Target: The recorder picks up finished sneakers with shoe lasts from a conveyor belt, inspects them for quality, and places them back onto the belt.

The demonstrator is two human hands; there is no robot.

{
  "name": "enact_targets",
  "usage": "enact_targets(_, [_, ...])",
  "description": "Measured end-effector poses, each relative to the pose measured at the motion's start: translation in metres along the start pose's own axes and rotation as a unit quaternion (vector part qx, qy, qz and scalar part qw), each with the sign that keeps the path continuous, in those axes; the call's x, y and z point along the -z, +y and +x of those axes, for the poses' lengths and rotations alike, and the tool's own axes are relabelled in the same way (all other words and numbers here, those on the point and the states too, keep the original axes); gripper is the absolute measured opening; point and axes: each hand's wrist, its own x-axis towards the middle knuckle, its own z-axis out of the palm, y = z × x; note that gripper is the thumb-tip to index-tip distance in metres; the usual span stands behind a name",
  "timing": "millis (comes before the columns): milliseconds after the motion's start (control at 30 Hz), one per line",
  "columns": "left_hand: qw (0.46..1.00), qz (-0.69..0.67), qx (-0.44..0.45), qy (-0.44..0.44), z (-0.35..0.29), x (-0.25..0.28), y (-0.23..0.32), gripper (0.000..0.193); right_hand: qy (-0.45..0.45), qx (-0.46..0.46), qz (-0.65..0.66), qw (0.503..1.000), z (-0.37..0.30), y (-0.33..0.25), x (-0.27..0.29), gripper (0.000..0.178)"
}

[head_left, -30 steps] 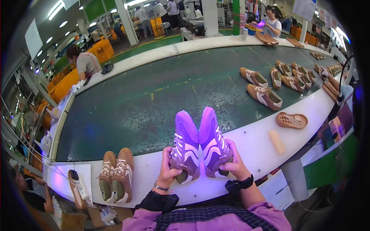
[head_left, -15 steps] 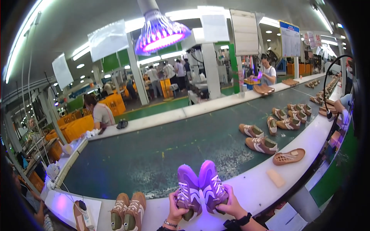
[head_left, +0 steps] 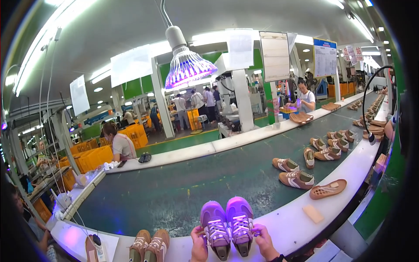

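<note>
Two brown lace-up sneakers with pale laces, tinted purple by the light, are side by side with toes pointing away from me. My left hand (head_left: 199, 245) grips the outer side of the left sneaker (head_left: 215, 228). At the outer side of the right sneaker (head_left: 239, 223), my right hand (head_left: 264, 243) has its thumb and fingers closed on the shoe's edge. Both shoes' openings face me, over the white ledge (head_left: 283, 227). Whether the soles touch the ledge I cannot tell.
A lit purple lamp (head_left: 188, 67) hangs ahead. To my left stands another pair of brown sneakers (head_left: 150, 244). Across the green conveyor belt (head_left: 174, 185), several sneakers (head_left: 297, 179) sit at the right. A brown sole (head_left: 328, 189) and a beige pad (head_left: 313, 214) lie on the ledge.
The two sneakers have swung from a splayed, tilted pose to nearly parallel, tops facing me. My hands have shifted to their outer sides. The head view has tilted upward.
</note>
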Motion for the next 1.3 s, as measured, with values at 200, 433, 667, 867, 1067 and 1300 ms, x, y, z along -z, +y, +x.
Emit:
enact_targets(200, [0.981,0.014,0.135,-0.141,0.006,0.026,-0.001,0.068,-0.042,-0.137,-0.047,0.989,0.018,-0.021,0.015,0.059])
enact_targets(433, [0.956,-0.047,0.269,-0.110,0.015,0.018,0.001,0.071,-0.177,-0.208,0.135,0.953,0.037,0.012,0.013,0.070])
enact_targets(667, [0.935,-0.096,0.315,-0.130,0.022,0.039,-0.018,0.075,-0.156,-0.239,0.127,0.950,0.048,0.017,0.008,0.096])
enact_targets(867, [0.903,-0.115,0.413,-0.015,0.008,0.044,-0.016,0.058,-0.114,-0.366,0.195,0.903,0.039,0.021,0.010,0.090])
enact_targets(1067, [0.946,-0.207,0.243,0.065,0.046,0.007,0.009,0.043,0.030,-0.286,0.235,0.929,0.078,0.003,-0.014,0.045])
enact_targets(1300, [0.937,-0.239,0.185,0.174,0.071,0.021,0.014,0.051,0.075,-0.226,0.264,0.935,0.108,0.013,-0.037,0.050])
